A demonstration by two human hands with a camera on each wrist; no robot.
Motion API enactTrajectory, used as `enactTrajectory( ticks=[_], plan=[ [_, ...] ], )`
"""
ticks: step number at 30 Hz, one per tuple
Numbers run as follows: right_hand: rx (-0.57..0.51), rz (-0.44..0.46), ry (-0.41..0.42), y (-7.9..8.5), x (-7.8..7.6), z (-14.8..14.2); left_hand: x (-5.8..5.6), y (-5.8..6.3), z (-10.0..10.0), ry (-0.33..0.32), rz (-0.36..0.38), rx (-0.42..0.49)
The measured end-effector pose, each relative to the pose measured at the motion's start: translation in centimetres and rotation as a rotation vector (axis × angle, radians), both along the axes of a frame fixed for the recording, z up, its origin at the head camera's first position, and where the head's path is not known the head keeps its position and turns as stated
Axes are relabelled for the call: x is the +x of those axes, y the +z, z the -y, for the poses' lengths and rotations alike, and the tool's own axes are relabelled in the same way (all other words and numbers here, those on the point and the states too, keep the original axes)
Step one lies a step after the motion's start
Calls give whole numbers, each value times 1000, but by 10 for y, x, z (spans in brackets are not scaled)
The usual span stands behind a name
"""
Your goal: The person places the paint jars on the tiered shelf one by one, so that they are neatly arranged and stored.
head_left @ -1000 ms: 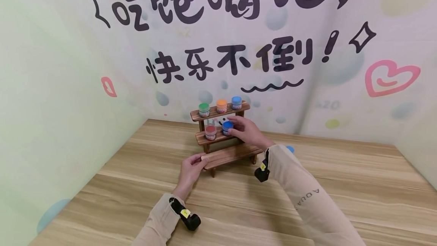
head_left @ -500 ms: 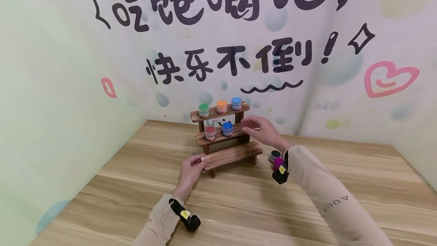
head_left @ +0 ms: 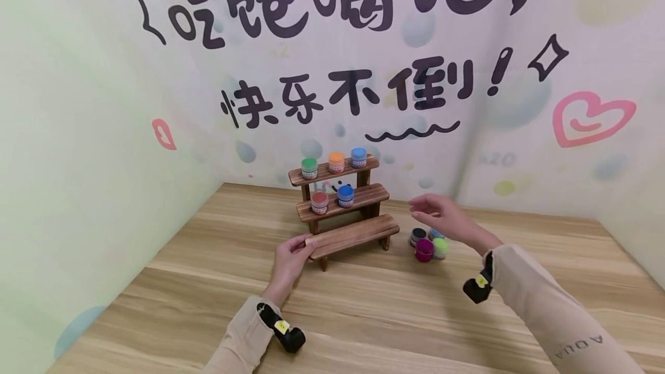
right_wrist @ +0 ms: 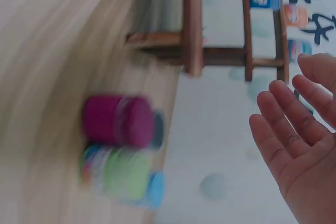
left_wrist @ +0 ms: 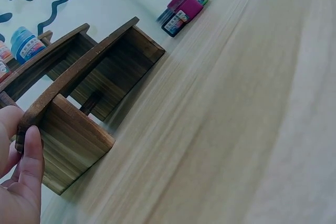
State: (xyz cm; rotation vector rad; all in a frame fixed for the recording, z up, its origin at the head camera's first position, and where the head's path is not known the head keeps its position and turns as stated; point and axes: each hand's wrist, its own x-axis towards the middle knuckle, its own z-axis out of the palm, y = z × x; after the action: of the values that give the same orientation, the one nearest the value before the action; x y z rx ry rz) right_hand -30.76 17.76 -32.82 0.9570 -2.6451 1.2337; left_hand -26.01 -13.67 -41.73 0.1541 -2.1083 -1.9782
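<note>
A three-step wooden display rack [head_left: 355, 234] stands on the table. My left hand [head_left: 288, 260] pinches the left end of its lowest step, thumb and fingers on the board in the left wrist view. On the top step are green [head_left: 309, 169], orange [head_left: 336, 163] and light blue [head_left: 358, 157] paint jars; the middle step bears a red jar [head_left: 320, 203] and a dark blue jar [head_left: 345, 196]. My right hand [head_left: 448, 221] is in the air, fingers loosely extended and holding nothing. Below it cluster black [head_left: 418, 238], magenta [head_left: 424, 250], lime green [head_left: 440, 249] and blue [head_left: 435, 234] jars.
A printed cloth backdrop [head_left: 395, 114] hangs behind the wooden table [head_left: 363, 316], its lower edge meeting the tabletop close behind the rack. Another pale wall [head_left: 104, 189] borders the left side.
My right hand has let go of the dark blue jar on the middle step and moved right, over the jar cluster, which has come into view. My left hand has stayed on the rack.
</note>
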Motion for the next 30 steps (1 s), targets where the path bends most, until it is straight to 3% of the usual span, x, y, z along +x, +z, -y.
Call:
enactTrajectory(
  ticks=[8,14,20,30],
  plan=[
    [54,15,-83,-26,6,-38,1,0,-1,6,6,-3],
    [95,37,-101,-43,7,-53,3,1,-1,7,2,-5],
    [103,104,-117,-53,6,-57,3,1,0,-5,3,4],
    [44,122,-111,-62,7,-53,1,-1,-1,9,10,-3]
  ],
)
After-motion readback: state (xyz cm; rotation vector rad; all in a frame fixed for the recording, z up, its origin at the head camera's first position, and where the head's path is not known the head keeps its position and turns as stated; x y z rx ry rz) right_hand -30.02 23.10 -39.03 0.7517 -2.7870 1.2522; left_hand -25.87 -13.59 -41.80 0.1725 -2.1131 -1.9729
